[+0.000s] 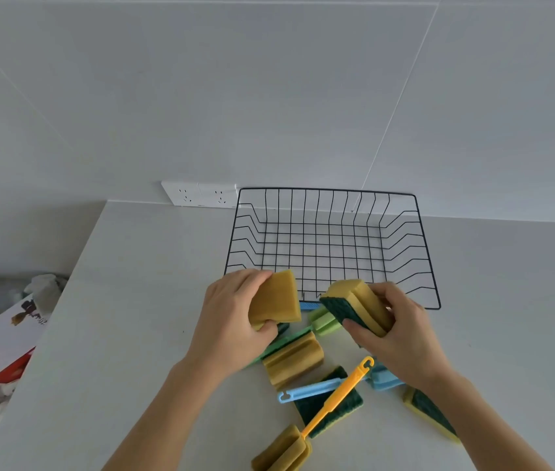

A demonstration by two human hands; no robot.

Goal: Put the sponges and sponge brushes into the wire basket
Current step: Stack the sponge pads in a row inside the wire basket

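Note:
A black wire basket (429, 253) stands at the back of the white counter with nothing in it. My left hand (228, 321) grips a yellow sponge (278, 299) just in front of the basket's near rim. My right hand (401, 331) grips a yellow sponge with a green scrub face (354, 305), also just short of the rim. On the counter below lie a grooved yellow sponge (293, 360), a green-faced sponge (332, 402), another green-faced sponge (429, 413) under my right forearm, an orange-handled sponge brush (334, 396), a blue-handled brush (310, 390) and a green sponge brush head (325, 322).
A white double socket (201, 193) sits on the wall left of the basket. The counter's left edge drops to a floor with a red-and-white box (4, 341) and grey cloth. A blue sponge piece (383, 377) lies beside my right wrist.

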